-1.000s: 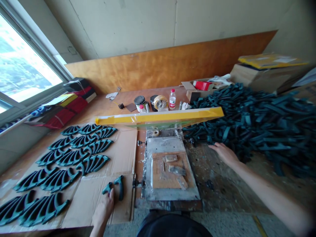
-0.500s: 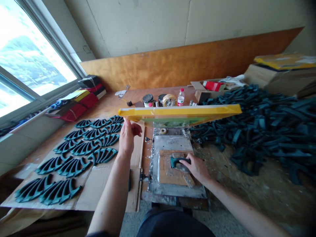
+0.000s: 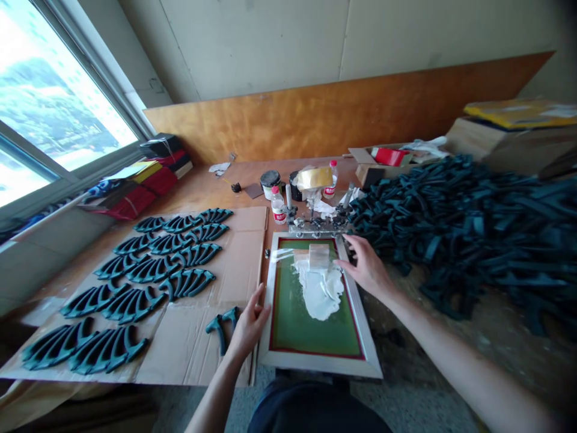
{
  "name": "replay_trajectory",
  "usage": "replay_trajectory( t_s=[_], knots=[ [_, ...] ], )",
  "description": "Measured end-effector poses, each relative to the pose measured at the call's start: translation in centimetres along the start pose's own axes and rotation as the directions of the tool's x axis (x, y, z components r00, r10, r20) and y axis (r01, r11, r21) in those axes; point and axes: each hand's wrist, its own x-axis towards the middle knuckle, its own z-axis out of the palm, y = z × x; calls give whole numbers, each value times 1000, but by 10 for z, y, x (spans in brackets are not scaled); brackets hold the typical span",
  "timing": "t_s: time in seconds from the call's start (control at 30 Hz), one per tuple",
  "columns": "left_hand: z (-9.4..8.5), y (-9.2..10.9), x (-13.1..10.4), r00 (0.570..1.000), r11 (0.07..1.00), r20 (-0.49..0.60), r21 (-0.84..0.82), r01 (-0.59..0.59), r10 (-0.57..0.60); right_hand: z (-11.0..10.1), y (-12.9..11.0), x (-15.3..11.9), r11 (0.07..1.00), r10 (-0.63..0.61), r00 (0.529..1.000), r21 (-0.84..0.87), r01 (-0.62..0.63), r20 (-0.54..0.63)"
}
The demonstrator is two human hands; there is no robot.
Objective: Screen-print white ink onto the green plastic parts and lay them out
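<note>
A screen-printing frame [image 3: 370, 340] lies flat in front of me, its mesh green with a pool of white ink [image 3: 321, 294] on it. My left hand [image 3: 250, 322] is at the frame's left side, fingers loosely bent and partly apart, fingertips close against the edge. Over the frame's upper right side is my right hand [image 3: 366, 264], thumb and fingers spread. Its thumb is near a clear, flat squeegee-like block [image 3: 319, 257] standing at the top of the ink. The board and the dark green piece beneath the screen are hidden.
Rows of dark green curved pieces [image 3: 148, 267] lie on cardboard [image 3: 189, 337] at left, two more [image 3: 222, 328] near my left wrist. A big heap of such pieces [image 3: 469, 234] fills the right. Behind the hinge clamps [image 3: 318, 225] stand bottles [image 3: 278, 205], a can [image 3: 270, 182] and tape [image 3: 315, 178].
The raised frame has come down flat over the board. My right hand has let go of the dark green piece and moved up beside the ink. My left hand has lowered with the frame.
</note>
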Motion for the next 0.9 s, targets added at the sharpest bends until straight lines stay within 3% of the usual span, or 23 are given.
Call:
replay_trajectory(
  t_s=[0.1,0.2,0.3,0.4,0.47,0.53,0.63,0.67,0.73,0.8,0.9],
  knots=[
    [7,-24,12,999,982,32,186,-28,22,16,-32,25,975,-167,952,-102,198,255],
    [5,-31,16,998,970,60,242,-22,7,28,-48,13,951,-191,858,-128,283,478],
    [3,-28,15,997,972,78,233,0,-19,24,-45,-20,904,-347,790,-44,425,506],
    [4,-25,14,996,978,84,210,8,-27,8,-37,-39,808,-543,665,101,581,513],
    [5,-25,14,997,979,74,202,5,-20,-1,-35,-36,780,-584,596,180,599,551],
    [6,-27,14,998,982,65,190,2,-15,-1,-36,-31,813,-549,612,194,549,569],
    [6,-28,14,998,990,61,138,20,-29,7,-39,-36,852,-507,736,131,507,449],
    [6,-28,13,998,993,60,110,30,-37,11,-39,-42,844,-524,757,117,523,392],
    [6,-27,12,997,997,55,54,48,-51,14,-38,-56,804,-588,740,135,579,327],
    [6,-24,11,997,998,56,3,59,-59,12,-37,-59,795,-602,720,173,581,345],
    [3,-12,7,996,996,58,-53,68,-65,8,-40,-33,879,-471,781,141,456,409]
  ],
)
